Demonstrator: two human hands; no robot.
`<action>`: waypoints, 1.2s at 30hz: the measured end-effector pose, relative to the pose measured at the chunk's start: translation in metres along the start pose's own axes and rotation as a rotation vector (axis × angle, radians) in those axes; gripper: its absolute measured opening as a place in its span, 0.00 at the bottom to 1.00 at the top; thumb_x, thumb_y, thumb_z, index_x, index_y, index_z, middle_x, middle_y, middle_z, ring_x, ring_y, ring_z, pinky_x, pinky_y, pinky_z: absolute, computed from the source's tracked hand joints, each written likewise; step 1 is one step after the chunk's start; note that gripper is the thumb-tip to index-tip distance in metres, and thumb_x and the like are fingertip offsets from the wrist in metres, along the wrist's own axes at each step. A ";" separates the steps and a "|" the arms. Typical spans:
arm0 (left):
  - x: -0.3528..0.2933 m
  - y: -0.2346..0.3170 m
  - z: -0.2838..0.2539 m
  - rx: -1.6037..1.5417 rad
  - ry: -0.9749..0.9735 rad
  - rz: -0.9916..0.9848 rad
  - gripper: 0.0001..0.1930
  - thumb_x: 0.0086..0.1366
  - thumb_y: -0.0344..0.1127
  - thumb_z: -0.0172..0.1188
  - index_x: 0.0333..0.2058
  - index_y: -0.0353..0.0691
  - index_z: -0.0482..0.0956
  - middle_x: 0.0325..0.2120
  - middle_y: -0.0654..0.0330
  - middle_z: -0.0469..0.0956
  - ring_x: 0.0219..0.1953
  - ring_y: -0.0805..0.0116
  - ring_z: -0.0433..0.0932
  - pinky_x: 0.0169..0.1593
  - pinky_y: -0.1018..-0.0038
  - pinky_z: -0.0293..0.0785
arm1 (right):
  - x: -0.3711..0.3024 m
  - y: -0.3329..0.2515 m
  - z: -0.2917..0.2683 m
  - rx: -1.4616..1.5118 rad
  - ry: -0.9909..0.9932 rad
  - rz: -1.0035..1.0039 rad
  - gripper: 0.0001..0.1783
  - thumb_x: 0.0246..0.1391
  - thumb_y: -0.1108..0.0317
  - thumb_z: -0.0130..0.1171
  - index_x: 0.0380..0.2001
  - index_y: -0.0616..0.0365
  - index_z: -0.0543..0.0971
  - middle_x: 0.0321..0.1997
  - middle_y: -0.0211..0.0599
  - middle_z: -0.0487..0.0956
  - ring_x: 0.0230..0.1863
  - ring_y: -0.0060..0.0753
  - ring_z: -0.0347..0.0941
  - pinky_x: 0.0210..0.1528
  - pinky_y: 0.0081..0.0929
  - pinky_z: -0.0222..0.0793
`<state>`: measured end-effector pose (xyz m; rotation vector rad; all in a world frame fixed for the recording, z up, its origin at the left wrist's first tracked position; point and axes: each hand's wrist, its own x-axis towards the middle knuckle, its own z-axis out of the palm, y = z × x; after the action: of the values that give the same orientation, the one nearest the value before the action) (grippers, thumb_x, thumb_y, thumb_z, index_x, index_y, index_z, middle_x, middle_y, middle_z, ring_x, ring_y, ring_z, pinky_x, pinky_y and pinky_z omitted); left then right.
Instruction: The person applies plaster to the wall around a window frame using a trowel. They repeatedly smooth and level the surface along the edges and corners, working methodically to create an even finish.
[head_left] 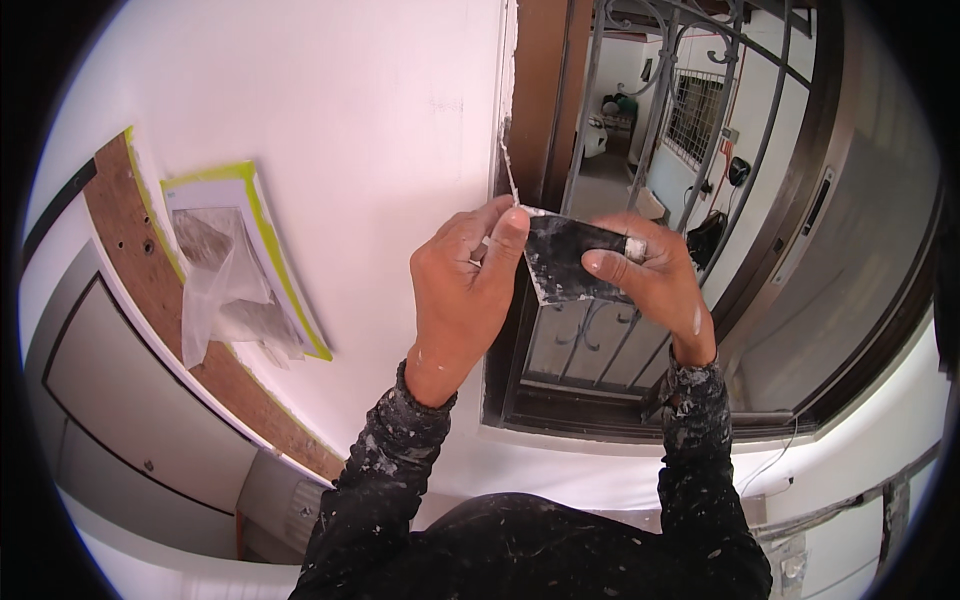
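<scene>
In front of the window frame's left edge, my left hand [452, 290] is closed, its thumb and fingers pinched together at the lower end of a thin white strip [510, 172]. That strip rises along the edge between wall and frame; it looks like peeling tape or paint. My right hand [660, 275] grips a flat black scraper [560, 258] smeared with white, thumb across its face and fingers behind it. The scraper's left edge meets or nearly meets my left fingertips. White smudges mark both hands, and my dark sleeves are speckled with white.
A dark window frame [610, 425] with scrolled metal bars [655, 165] stands ahead, a sliding pane [860, 250] on its right. On the white wall [350, 130] hangs a yellow-green-edged panel [275, 270] with loose plastic film [225, 290]. A brown board [135, 215] curves at left beside a grey door [150, 400].
</scene>
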<state>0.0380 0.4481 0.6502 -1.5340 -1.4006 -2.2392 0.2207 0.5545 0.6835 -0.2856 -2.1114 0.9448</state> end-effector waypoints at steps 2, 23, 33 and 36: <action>0.005 0.004 -0.002 -0.038 -0.050 -0.085 0.21 0.72 0.46 0.62 0.36 0.27 0.83 0.20 0.61 0.74 0.25 0.77 0.70 0.29 0.77 0.67 | -0.002 -0.006 -0.001 -0.052 -0.024 -0.036 0.17 0.58 0.63 0.71 0.45 0.64 0.82 0.36 0.27 0.82 0.37 0.18 0.75 0.41 0.20 0.72; 0.022 -0.007 -0.003 -0.061 -0.024 0.190 0.16 0.70 0.38 0.65 0.28 0.29 0.80 0.17 0.65 0.67 0.22 0.78 0.61 0.26 0.75 0.57 | 0.127 -0.093 -0.015 -0.365 0.406 -0.463 0.21 0.62 0.66 0.61 0.55 0.66 0.76 0.42 0.34 0.82 0.40 0.19 0.75 0.44 0.21 0.73; 0.028 -0.008 -0.006 0.027 -0.030 0.307 0.14 0.69 0.36 0.66 0.29 0.30 0.81 0.17 0.64 0.65 0.21 0.77 0.59 0.24 0.75 0.55 | 0.131 -0.093 -0.013 -0.355 0.481 -0.448 0.20 0.61 0.69 0.60 0.55 0.65 0.78 0.34 0.33 0.82 0.31 0.16 0.75 0.36 0.20 0.73; 0.029 -0.009 -0.006 0.005 -0.050 0.299 0.13 0.69 0.36 0.66 0.30 0.30 0.82 0.17 0.65 0.64 0.21 0.77 0.59 0.24 0.75 0.54 | 0.134 -0.095 -0.017 -0.377 0.415 -0.459 0.20 0.61 0.69 0.60 0.55 0.65 0.78 0.30 0.29 0.81 0.25 0.13 0.70 0.28 0.20 0.68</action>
<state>0.0153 0.4602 0.6665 -1.6804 -1.1004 -2.0313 0.1547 0.5620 0.8343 -0.1552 -1.8363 0.1934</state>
